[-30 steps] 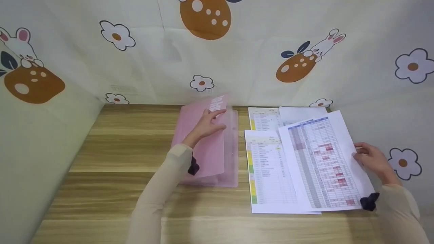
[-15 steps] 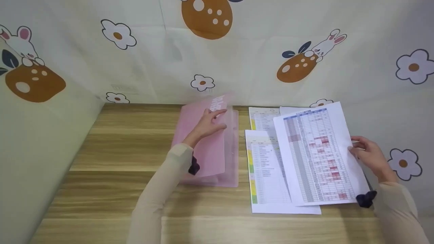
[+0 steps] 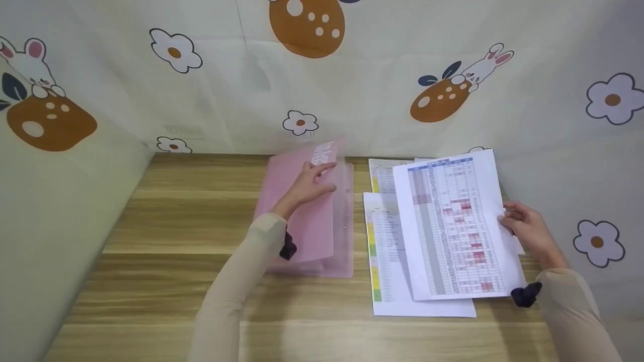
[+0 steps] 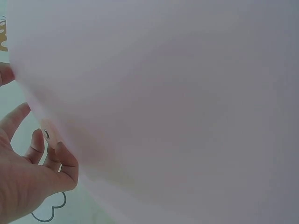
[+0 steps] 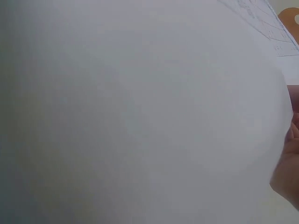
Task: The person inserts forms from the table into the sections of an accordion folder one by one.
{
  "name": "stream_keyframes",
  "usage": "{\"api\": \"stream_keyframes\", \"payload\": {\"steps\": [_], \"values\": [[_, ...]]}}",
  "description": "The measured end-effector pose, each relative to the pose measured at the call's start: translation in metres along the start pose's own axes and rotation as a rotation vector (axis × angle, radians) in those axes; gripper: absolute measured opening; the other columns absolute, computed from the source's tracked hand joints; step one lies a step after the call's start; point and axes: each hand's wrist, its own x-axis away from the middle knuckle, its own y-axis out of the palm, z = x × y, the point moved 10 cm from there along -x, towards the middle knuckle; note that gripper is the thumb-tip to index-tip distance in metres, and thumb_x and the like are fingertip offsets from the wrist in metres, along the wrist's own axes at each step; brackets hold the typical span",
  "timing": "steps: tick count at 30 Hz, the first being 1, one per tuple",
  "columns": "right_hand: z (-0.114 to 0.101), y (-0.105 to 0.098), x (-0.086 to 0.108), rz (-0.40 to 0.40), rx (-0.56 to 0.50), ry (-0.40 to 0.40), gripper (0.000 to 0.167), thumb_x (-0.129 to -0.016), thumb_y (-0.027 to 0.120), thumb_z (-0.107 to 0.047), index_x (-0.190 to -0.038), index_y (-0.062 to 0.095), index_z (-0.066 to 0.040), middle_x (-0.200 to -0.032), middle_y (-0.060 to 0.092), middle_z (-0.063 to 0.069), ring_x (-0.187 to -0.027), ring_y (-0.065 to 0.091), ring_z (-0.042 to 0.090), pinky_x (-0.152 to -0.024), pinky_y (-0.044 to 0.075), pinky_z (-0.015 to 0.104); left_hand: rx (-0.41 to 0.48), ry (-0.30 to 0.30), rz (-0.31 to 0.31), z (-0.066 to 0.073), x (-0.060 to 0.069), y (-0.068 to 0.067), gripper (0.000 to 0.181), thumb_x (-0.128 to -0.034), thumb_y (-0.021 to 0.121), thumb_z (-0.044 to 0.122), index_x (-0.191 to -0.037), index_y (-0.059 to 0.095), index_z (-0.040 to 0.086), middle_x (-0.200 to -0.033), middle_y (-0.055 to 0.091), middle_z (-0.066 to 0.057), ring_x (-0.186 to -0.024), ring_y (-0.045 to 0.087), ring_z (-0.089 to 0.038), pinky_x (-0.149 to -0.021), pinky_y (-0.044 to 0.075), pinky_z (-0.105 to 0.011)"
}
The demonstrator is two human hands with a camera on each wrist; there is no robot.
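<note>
A pink plastic folder [image 3: 297, 216] lies left of the middle of the table, its translucent front cover raised at the right side. My left hand [image 3: 309, 186] holds that cover by its free edge; in the left wrist view, thumb and fingers [image 4: 67, 168] meet the edge near a small round snap. My right hand [image 3: 531, 229] pinches the right edge of a printed sheet [image 3: 453, 226] with a grid and red cells. The sheet is tilted above other papers and covers part of them. Its blank white back [image 5: 149, 116] fills most of the right wrist view.
Under the held sheet lies a printed list [image 3: 387, 251] with yellow and green side marks. Behind it, near the back edge, lies another similar list [image 3: 380, 176], partly covered. A patterned cloth [image 3: 352, 100] hangs along the back of the wooden table [image 3: 176, 226] and both sides.
My right hand has moved left with the printed sheet, which now stands more upright in view and nearer the folder. The left hand and the folder cover stay as they were.
</note>
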Motion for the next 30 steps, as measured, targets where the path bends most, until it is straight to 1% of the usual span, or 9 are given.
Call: {"api": "stream_keyframes", "payload": {"steps": [3, 8, 11, 14, 16, 18, 19, 24, 30], "values": [[0.004, 0.006, -0.002, -0.004, -0.028, 0.005, 0.046, -0.087, 0.054, -0.018, -0.125, 0.038, 0.002, -0.094, 0.051, 0.009, -0.074, 0.051, 0.012, -0.061, 0.040, 0.023, 0.007, -0.002, -0.006, 0.000, 0.001, 0.001, 0.057, -0.0710, 0.064, 0.024, -0.126, 0.050, 0.021, -0.102, 0.037, -0.010, -0.092, 0.040, -0.021, -0.070, 0.036, -0.031], [0.040, 0.011, -0.019, -0.016, -0.172, 0.059, 0.048, -0.084, 0.059, -0.022, -0.128, 0.041, -0.013, -0.098, 0.051, 0.008, -0.080, 0.054, 0.017, -0.065, 0.044, 0.025, 0.003, -0.006, -0.011, 0.000, 0.001, 0.002, 0.057, -0.0718, 0.064, 0.024, -0.127, 0.050, 0.021, -0.101, 0.037, -0.010, -0.092, 0.039, -0.021, -0.070, 0.035, -0.031], [0.048, 0.016, -0.024, -0.040, -0.304, 0.047, 0.045, -0.084, 0.058, -0.018, -0.127, 0.043, -0.013, -0.097, 0.052, 0.010, -0.081, 0.056, 0.021, -0.066, 0.045, 0.028, 0.005, -0.007, -0.010, 0.000, 0.001, 0.002, 0.056, -0.0721, 0.064, 0.023, -0.127, 0.050, 0.021, -0.100, 0.036, -0.011, -0.090, 0.039, -0.021, -0.070, 0.034, -0.031], [0.029, 0.024, -0.016, -0.050, -0.374, 0.032, 0.043, -0.084, 0.058, -0.013, -0.124, 0.044, -0.011, -0.094, 0.052, 0.008, -0.079, 0.056, 0.018, -0.065, 0.045, 0.027, 0.009, -0.013, -0.010, -0.001, 0.000, 0.002, 0.056, -0.0726, 0.065, 0.023, -0.126, 0.050, 0.021, -0.100, 0.036, -0.010, -0.090, 0.039, -0.021, -0.070, 0.034, -0.031], [0.013, 0.030, -0.010, -0.041, -0.455, 0.036, 0.037, -0.083, 0.059, -0.009, -0.117, 0.048, -0.013, -0.088, 0.054, 0.005, -0.074, 0.056, 0.014, -0.062, 0.045, 0.024, 0.014, -0.015, -0.010, -0.002, 0.000, 0.002, 0.056, -0.0726, 0.065, 0.022, -0.126, 0.050, 0.021, -0.100, 0.036, -0.010, -0.090, 0.038, -0.021, -0.071, 0.034, -0.031], [-0.008, 0.037, -0.001, -0.046, -0.459, 0.046, 0.033, -0.083, 0.059, -0.008, -0.113, 0.047, -0.014, -0.085, 0.055, 0.001, -0.071, 0.056, 0.010, -0.062, 0.044, 0.021, 0.018, -0.013, -0.011, -0.002, 0.000, 0.002, 0.056, -0.0726, 0.065, 0.022, -0.126, 0.050, 0.021, -0.100, 0.036, -0.010, -0.090, 0.038, -0.021, -0.071, 0.034, -0.032], [-0.013, 0.040, 0.001, -0.044, -0.495, 0.054, 0.030, -0.083, 0.057, -0.005, -0.110, 0.048, -0.015, -0.082, 0.056, 0.000, -0.070, 0.056, 0.009, -0.061, 0.044, 0.021, 0.019, -0.012, -0.011, -0.002, 0.000, 0.002, 0.056, -0.0724, 0.065, 0.022, -0.126, 0.050, 0.021, -0.100, 0.036, -0.010, -0.090, 0.039, -0.021, -0.071, 0.034, -0.032], [-0.027, 0.052, 0.004, -0.057, -0.600, 0.102, 0.028, -0.085, 0.050, 0.003, -0.106, 0.046, -0.015, -0.080, 0.058, 0.000, -0.067, 0.057, 0.009, -0.059, 0.045, 0.020, 0.024, -0.007, -0.012, 0.000, 0.001, 0.002, 0.057, -0.0716, 0.065, 0.023, -0.126, 0.050, 0.020, -0.101, 0.036, -0.011, -0.091, 0.039, -0.021, -0.072, 0.035, -0.032], [-0.033, 0.064, -0.002, -0.064, -0.648, 0.089, 0.028, -0.085, 0.048, 0.006, -0.109, 0.044, -0.009, -0.079, 0.060, 0.001, -0.065, 0.058, 0.010, -0.057, 0.045, 0.021, 0.022, 0.005, -0.004, 0.000, 0.000, 0.001, 0.057, -0.0712, 0.066, 0.022, -0.126, 0.051, 0.019, -0.101, 0.037, -0.011, -0.091, 0.040, -0.021, -0.072, 0.036, -0.031]]}}
